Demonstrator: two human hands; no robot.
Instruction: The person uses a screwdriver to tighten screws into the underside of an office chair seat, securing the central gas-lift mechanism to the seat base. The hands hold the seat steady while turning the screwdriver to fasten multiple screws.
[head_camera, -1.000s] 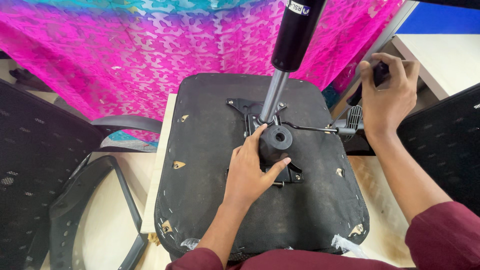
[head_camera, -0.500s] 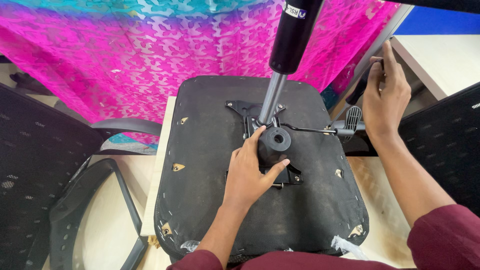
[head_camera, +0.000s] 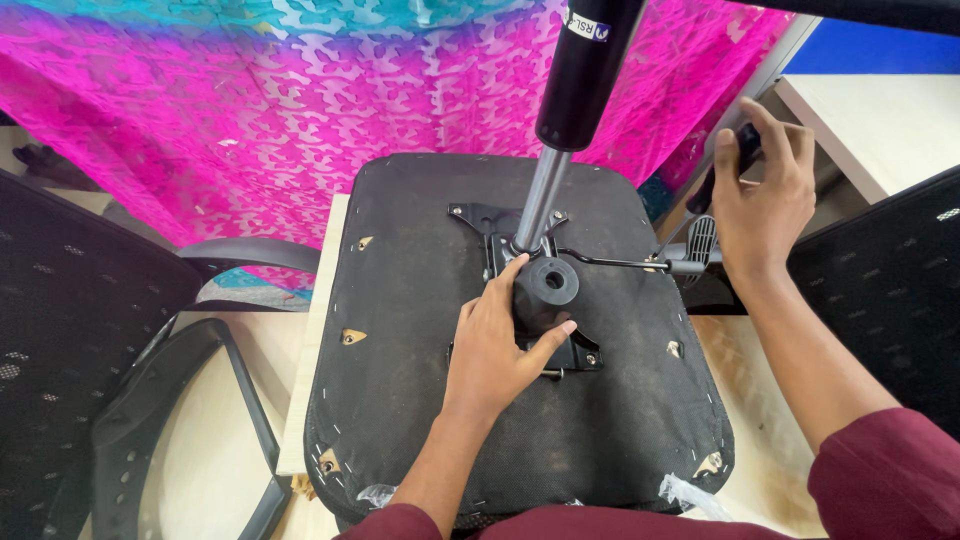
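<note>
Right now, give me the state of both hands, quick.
Left hand: closed around the black tension knob under the upturned chair seat.
Right hand: closed on the black lever handle.

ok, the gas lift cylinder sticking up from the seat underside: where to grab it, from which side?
Take the gas lift cylinder on its thick black upper barrel, from the side, fingers wrapped around. It stands near upright, tilted slightly right; the barrel is wide and bare. The slim silver rod below is crowded by the left hand on the black knob.
</note>
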